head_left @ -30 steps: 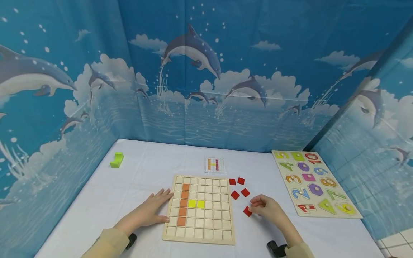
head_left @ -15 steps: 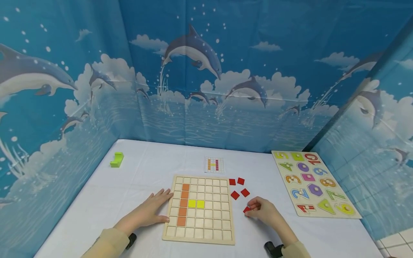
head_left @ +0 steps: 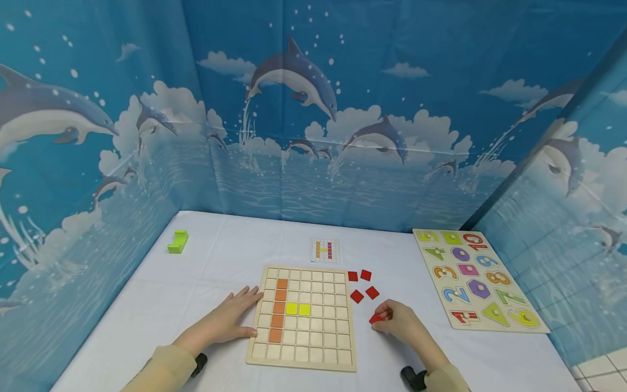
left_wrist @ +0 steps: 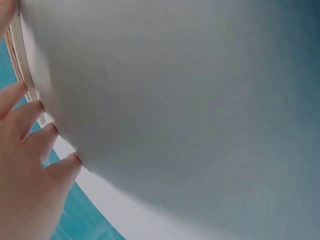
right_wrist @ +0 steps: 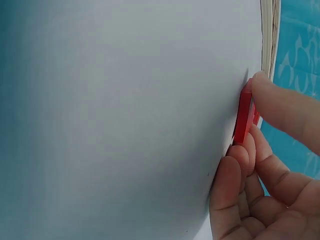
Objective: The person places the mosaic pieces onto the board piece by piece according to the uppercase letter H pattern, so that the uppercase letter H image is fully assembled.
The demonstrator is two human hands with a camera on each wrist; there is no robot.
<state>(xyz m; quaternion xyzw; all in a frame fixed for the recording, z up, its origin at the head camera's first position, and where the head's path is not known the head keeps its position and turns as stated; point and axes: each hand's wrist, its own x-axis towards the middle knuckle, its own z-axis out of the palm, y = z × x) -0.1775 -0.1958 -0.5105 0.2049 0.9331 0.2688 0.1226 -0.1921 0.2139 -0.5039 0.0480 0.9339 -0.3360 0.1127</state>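
A wooden grid board (head_left: 330,343) lies on the white table. It bears a column of orange square tiles (head_left: 278,308) and two yellow square tiles (head_left: 297,310). My left hand (head_left: 220,322) rests against its left edge, thumb and fingers spread. To the right of the board, my right hand (head_left: 403,322) pinches a red square tile (right_wrist: 243,116) between thumb and fingertips. In the right wrist view that tile is tilted up on its edge, close to the tabletop. Several other red square tiles (head_left: 372,292) lie loose beyond this hand, near the board's upper right corner.
A small printed pattern card (head_left: 325,251) lies behind the board. At the right stands a number and shape puzzle board (head_left: 485,283). A green block (head_left: 178,243) sits at the far left. Blue dolphin curtains (head_left: 313,163) enclose the table's back and sides.
My right hand has shifted slightly left, and its thumb has come in at the near side of the red tile, which it now pinches. My left hand and the board have stayed put.
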